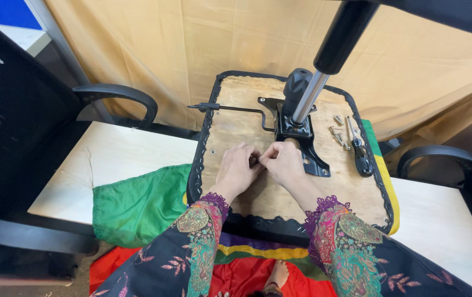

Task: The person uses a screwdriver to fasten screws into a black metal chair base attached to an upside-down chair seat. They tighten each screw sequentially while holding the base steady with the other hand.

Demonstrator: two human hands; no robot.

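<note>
A: Both hands pinch together on the seat board. Left hand (237, 166) and right hand (283, 163) meet fingertip to fingertip, fingers curled tight around something small between them. Too small and covered to tell what it is.

B: Where against the seat?

A: Upturned chair seat (258, 195), bare wooden underside facing up, black fabric rim around it. Hands sit near its middle, just in front of the black metal mechanism plate (312, 160). Right hand's fingers touch or nearly touch the plate's near edge, can't tell which.

B: What else is on the seat?

A: Chrome gas cylinder (307, 99) rises tilted from the plate, with a black sleeve (343, 34) on its upper part. Black lever rod (230, 108) runs from the plate toward the seat's left rim. A few loose bolts (337, 132) lie right of the plate, and a black-handled screwdriver (359, 152) sits just beside them, near the right rim.

B: Under the seat?

A: Seat rests on a pale table (115, 159), with a green cloth (137, 206) sticking out at the seat's left and a yellow-green edge at its right. Black chair armrest (118, 94) is off to the seat's left, well apart.
</note>
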